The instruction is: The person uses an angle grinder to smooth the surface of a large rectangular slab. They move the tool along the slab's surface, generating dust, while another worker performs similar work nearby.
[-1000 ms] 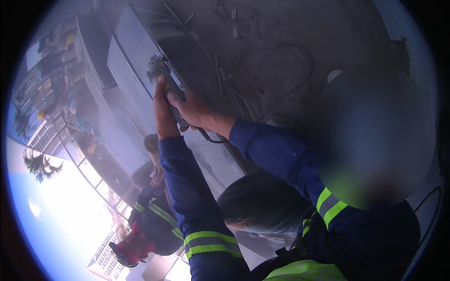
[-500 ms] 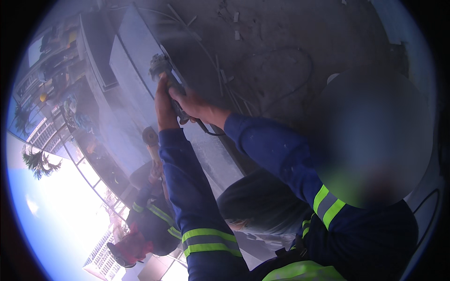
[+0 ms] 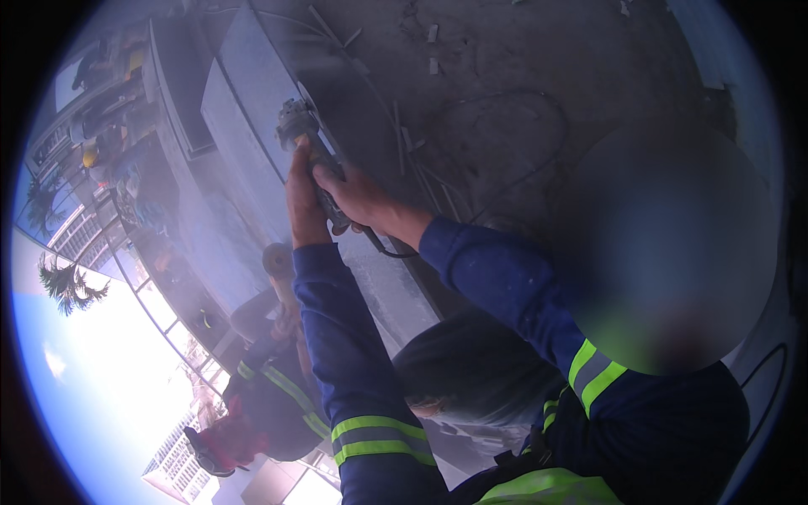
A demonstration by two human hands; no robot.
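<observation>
Both my hands are closed round a dusty angle grinder [image 3: 296, 124]. My left hand [image 3: 308, 195] wraps the body just behind the grinder's head, while my right hand [image 3: 364, 199] grips further back, near the cord. The grinder's head is at the long edge of a pale grey slab [image 3: 252, 84]; haze and dust hide its disc, so I cannot tell whether it touches. A black power cord [image 3: 380, 246] curves away from the rear of the tool, below my right wrist.
A co-worker [image 3: 282, 379] in a dark striped top crouches to my left, holding what looks like another grinder [image 3: 278, 263]. Thin strips [image 3: 397, 139] and scraps lie on the dusty floor [image 3: 497, 109] at the right. A railing [image 3: 156, 307] runs along the far left.
The grinder and both my hands appear slightly lower and further right in the picture, as the whole view has shifted a little. My grip stays the same.
</observation>
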